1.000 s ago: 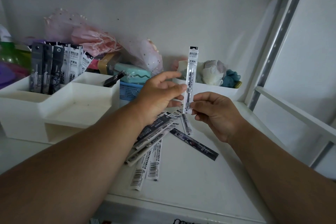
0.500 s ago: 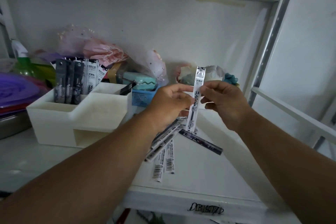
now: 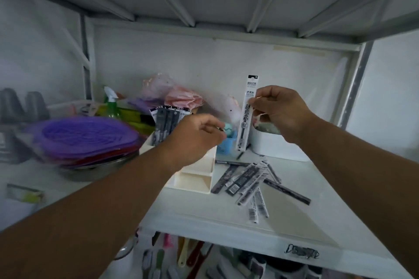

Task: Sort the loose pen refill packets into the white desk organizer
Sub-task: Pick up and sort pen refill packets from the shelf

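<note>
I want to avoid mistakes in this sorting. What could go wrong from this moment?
1. The right hand pinches the white refill packet by one edge only, so it may slip and fall.
2. The left hand hovers over the white desk organizer and might knock the packets already standing in it.
3. The loose packets lie near the shelf edge; a passing forearm could sweep some off.

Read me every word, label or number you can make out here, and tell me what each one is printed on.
"子弹头": on the white refill packet pinched by the right hand.
Other print on that packet: too blurred to read.
Barcodes and print on the loose packets on the shelf: too small.
Packets standing in the white organizer: blurred.
Black scrawl on the shelf's front edge: illegible.
</note>
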